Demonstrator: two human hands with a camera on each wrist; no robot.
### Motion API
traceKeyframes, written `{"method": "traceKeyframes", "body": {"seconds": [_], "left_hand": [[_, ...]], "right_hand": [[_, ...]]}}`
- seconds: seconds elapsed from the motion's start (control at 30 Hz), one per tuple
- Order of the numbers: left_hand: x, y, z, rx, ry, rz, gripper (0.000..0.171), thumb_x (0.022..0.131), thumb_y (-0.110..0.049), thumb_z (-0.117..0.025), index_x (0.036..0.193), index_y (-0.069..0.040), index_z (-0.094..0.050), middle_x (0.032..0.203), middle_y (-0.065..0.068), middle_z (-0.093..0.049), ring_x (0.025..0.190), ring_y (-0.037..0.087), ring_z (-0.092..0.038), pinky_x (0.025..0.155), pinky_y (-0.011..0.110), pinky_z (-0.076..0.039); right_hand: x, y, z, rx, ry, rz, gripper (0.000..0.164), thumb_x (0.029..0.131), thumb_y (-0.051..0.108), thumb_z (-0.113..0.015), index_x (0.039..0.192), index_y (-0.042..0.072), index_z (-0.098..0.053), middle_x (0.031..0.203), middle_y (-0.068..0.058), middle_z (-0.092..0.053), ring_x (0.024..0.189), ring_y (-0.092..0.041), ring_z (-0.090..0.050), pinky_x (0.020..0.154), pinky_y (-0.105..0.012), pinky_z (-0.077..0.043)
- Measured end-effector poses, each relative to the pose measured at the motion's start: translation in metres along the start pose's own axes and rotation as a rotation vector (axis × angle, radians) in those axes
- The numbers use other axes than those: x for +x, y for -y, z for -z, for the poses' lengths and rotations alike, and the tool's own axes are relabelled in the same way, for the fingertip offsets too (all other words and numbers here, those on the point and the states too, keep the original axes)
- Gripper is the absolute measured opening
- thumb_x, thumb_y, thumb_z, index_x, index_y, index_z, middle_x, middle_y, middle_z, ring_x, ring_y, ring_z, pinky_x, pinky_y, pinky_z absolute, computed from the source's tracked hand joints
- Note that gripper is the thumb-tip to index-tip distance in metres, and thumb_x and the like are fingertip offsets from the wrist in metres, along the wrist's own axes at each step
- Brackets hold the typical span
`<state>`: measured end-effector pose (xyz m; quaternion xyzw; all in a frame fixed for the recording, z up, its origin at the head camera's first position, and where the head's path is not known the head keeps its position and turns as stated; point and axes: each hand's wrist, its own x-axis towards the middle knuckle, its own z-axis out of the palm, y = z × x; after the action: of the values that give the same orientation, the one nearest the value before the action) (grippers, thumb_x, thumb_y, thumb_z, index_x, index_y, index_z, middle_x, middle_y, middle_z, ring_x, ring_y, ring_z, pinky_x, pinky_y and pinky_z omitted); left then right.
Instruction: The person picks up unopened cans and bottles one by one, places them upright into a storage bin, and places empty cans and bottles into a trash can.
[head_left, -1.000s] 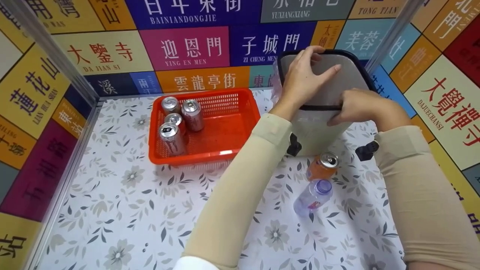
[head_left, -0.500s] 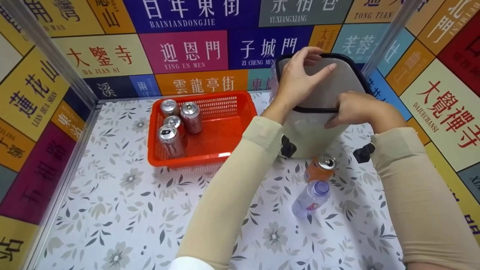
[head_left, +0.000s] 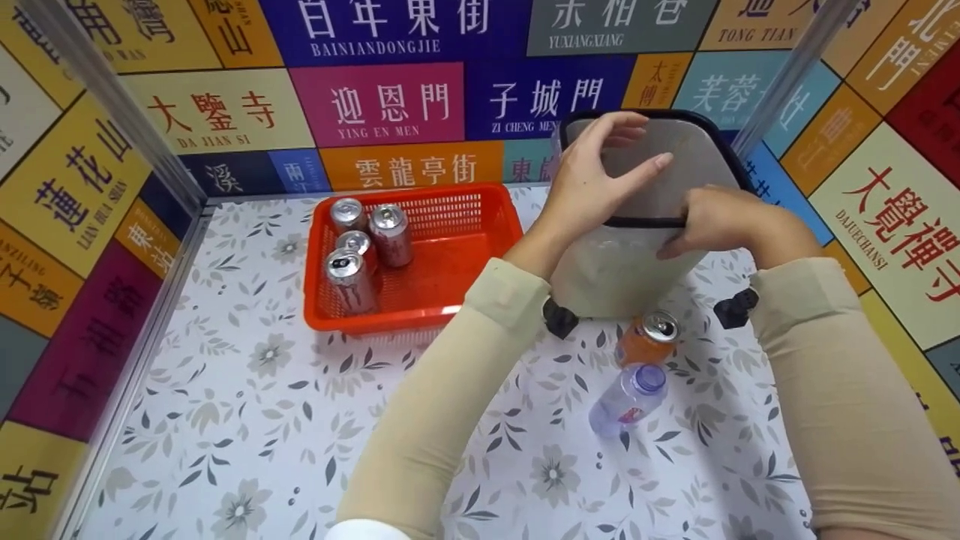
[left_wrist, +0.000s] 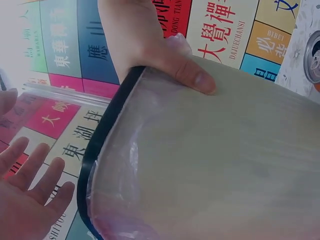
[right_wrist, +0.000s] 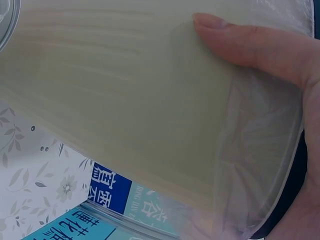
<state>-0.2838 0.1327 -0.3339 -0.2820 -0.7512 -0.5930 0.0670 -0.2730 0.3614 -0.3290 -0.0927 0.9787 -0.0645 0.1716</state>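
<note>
A tall pale trash bin [head_left: 637,274] with a black rim [head_left: 709,129] stands at the back right, lined with a clear plastic bag [right_wrist: 250,160] folded over its edge. My right hand [head_left: 720,217] grips the near right part of the rim, thumb [right_wrist: 245,42] against the outer wall and fingers inside. My left hand [head_left: 589,172] hovers at the bin's mouth on the left side. Its fingers [left_wrist: 37,180] are spread and relaxed, apart from the rim, holding nothing. Close in front of the bin is an orange can [head_left: 646,341]; nearer stands a clear purple-tinted bottle [head_left: 628,401].
Left of the bin sits a red plastic basket [head_left: 450,266] with several cans [head_left: 352,285] grouped at its left side. A flower-patterned cloth [head_left: 262,420] covers the table. Panels with printed lettering [head_left: 382,105] wall in the back and both sides.
My left hand has shifted slightly lower at the bin's mouth, its forearm swinging a little left. My right hand keeps its grip on the rim; can and bottle stay put.
</note>
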Motion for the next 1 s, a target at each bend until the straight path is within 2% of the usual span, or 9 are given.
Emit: {"method": "traceKeyframes", "body": {"seconds": [0.3,0.5,0.6,0.7,1.0], "left_hand": [[-0.031,0.003,0.003,-0.01,-0.013,-0.098,0.053,0.096,-0.032,-0.081,0.141,-0.011,-0.062,0.138,-0.002,-0.065,0.128,0.002,-0.054,0.114,0.016,-0.038],[-0.058,0.012,0.001,-0.104,-0.054,-0.185,0.051,0.095,-0.024,-0.083,0.137,-0.004,-0.063,0.135,0.005,-0.066,0.127,0.006,-0.057,0.115,0.025,-0.043],[-0.072,0.015,-0.001,-0.144,-0.062,-0.209,0.05,0.094,-0.022,-0.084,0.136,-0.004,-0.063,0.134,0.007,-0.066,0.127,0.006,-0.058,0.114,0.028,-0.045],[-0.086,0.019,-0.004,-0.154,-0.054,-0.208,0.05,0.094,-0.022,-0.084,0.136,-0.005,-0.063,0.135,0.007,-0.067,0.127,0.005,-0.058,0.114,0.031,-0.046],[-0.134,0.042,-0.016,-0.141,-0.012,-0.131,0.05,0.094,-0.023,-0.084,0.136,-0.006,-0.064,0.135,0.003,-0.067,0.128,0.006,-0.058,0.115,0.032,-0.046]], "right_hand": [[0.0,0.0,-0.002,0.0,-0.015,0.001,0.055,0.085,0.049,-0.087,0.103,-0.002,-0.076,0.097,-0.016,-0.076,0.081,-0.03,-0.067,0.076,-0.057,-0.058],[-0.001,-0.001,-0.002,0.014,-0.007,-0.016,0.047,0.085,0.049,-0.087,0.09,0.003,-0.075,0.086,-0.01,-0.071,0.076,-0.029,-0.063,0.068,-0.049,-0.054],[0.0,-0.001,-0.001,0.002,-0.016,-0.011,0.043,0.085,0.048,-0.087,0.086,0.006,-0.075,0.084,-0.008,-0.07,0.077,-0.028,-0.062,0.067,-0.047,-0.052],[0.0,-0.002,-0.001,0.001,-0.022,-0.002,0.042,0.085,0.047,-0.087,0.089,0.007,-0.076,0.088,-0.008,-0.071,0.08,-0.029,-0.062,0.071,-0.049,-0.053],[-0.002,-0.002,-0.002,0.001,-0.028,0.015,0.042,0.085,0.047,-0.088,0.091,0.006,-0.079,0.091,-0.008,-0.075,0.081,-0.028,-0.063,0.073,-0.052,-0.056]]}}
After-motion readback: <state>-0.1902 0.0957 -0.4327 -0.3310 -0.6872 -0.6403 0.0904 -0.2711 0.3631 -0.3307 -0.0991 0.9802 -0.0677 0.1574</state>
